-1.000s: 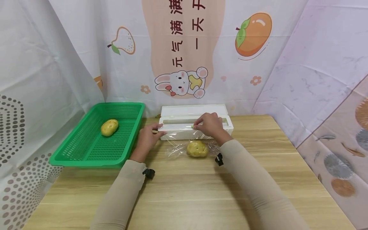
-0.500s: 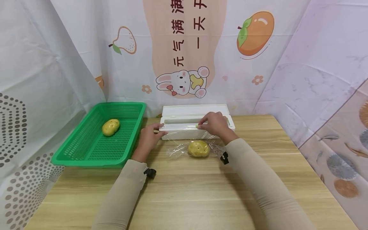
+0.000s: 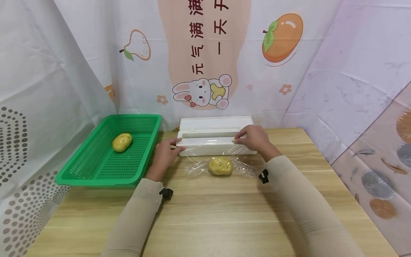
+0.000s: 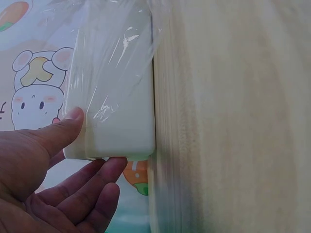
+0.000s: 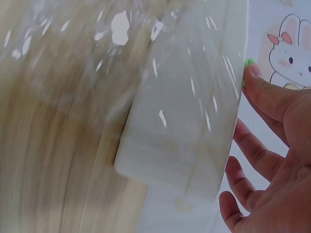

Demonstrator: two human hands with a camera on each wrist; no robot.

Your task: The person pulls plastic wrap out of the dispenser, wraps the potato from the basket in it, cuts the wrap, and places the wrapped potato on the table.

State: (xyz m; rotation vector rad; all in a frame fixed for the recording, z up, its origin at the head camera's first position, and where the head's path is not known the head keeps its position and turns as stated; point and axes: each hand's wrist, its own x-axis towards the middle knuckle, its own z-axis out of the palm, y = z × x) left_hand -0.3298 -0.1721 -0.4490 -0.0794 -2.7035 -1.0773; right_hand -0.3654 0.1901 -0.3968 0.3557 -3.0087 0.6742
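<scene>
A white cling film dispenser (image 3: 212, 149) stands at the back of the table with its lid (image 3: 215, 123) up. My left hand (image 3: 165, 155) grips its left end; in the left wrist view the thumb (image 4: 68, 128) lies on the edge and the fingers at the end face. With thumb and forefinger, my right hand (image 3: 255, 139) pinches a small green slide cutter (image 5: 250, 62) on the dispenser's edge, right of its middle. Clear cling film (image 3: 197, 167) runs from the dispenser over the front and around a potato (image 3: 221, 166) on the table.
A green plastic basket (image 3: 128, 182) with one potato (image 3: 122, 142) in it stands left of my left hand. A printed curtain (image 3: 138, 82) hangs right behind the dispenser. The wooden table (image 3: 205, 221) stretches toward me.
My right hand has slid the green cutter to the right along the dispenser's edge. My left hand keeps its grip on the left end, and the potatoes stay in place.
</scene>
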